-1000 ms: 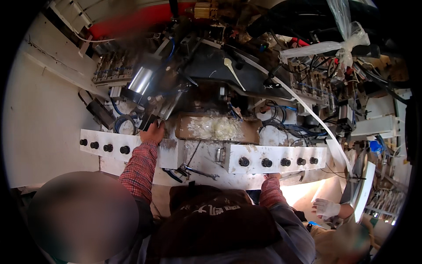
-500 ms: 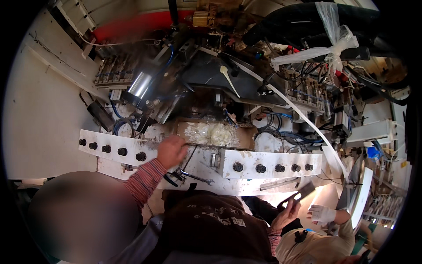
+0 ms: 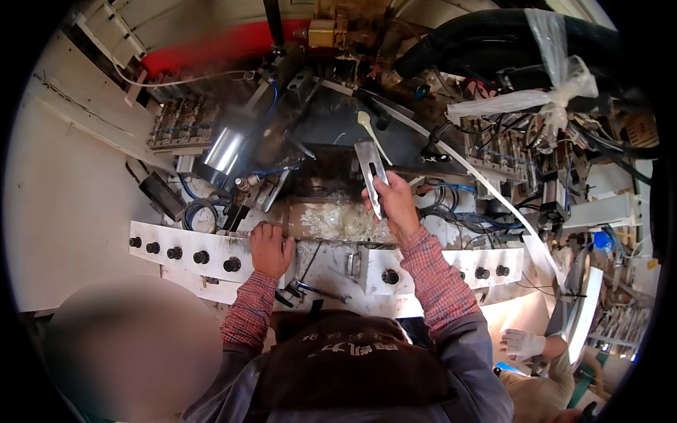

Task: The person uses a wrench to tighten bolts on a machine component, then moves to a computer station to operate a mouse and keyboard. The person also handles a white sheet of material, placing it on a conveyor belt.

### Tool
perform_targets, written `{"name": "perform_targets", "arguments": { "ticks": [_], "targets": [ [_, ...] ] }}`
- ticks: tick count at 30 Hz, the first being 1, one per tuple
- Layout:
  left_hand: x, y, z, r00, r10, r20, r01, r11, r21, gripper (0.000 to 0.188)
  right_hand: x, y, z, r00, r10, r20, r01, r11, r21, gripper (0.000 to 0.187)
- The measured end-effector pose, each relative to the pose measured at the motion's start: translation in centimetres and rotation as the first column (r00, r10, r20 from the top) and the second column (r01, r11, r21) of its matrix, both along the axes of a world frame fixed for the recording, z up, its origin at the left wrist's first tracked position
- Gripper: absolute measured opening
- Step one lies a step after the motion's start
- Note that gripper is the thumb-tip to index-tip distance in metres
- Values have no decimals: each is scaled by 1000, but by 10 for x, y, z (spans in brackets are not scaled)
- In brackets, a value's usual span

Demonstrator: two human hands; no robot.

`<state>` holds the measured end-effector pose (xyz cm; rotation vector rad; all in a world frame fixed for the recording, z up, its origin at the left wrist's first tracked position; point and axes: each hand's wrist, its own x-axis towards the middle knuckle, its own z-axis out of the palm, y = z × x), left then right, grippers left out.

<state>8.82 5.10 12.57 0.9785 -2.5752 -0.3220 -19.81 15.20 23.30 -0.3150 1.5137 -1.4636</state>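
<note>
My right hand is closed around a flat, slotted metal plate, held upright with its far end over the dark machine bed. Below it lies a shallow brown trough caked with pale, flaky residue. My left hand rests at the top edge of the left white knobbed panel, beside the trough's left end. Its fingers lie extended, and nothing shows in them. A pale-tipped thin strip lies on the black plate beyond the slotted plate.
Hand tools, including a wrench, lie on the white ledge near my body. A metal cylinder and blue hoses flank the trough. At lower right is another person's white-gloved hand. A blurred round patch covers the lower left.
My right hand has come up from the lower right to above the trough, carrying the slotted plate. My left hand has shifted slightly down and left. The pale heap in the trough now looks flatter.
</note>
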Motion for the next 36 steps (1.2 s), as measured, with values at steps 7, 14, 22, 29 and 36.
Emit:
{"name": "perform_targets", "arguments": {
  "ticks": [7,14,22,29,36],
  "targets": [
    [0,-3,6,1000,-7,-18,8,997,80,37,24,-46,-3,975,221,-4,-221,974,51,15],
    [3,-1,1,998,-7,-57,15,989,147,37,14,32,7,990,137,34,-137,990,8,14],
    [0,-1,-4,998,-53,-37,57,992,114,34,-4,107,13,996,-94,-3,94,996,3,11],
    [-1,-3,-7,999,-28,-31,32,993,117,30,-69,95,9,993,21,-113,-10,996,91,15],
    [-4,-2,-5,1000,-29,-10,30,995,100,31,-78,71,9,960,250,-127,-238,966,104,18]
  ]
}}
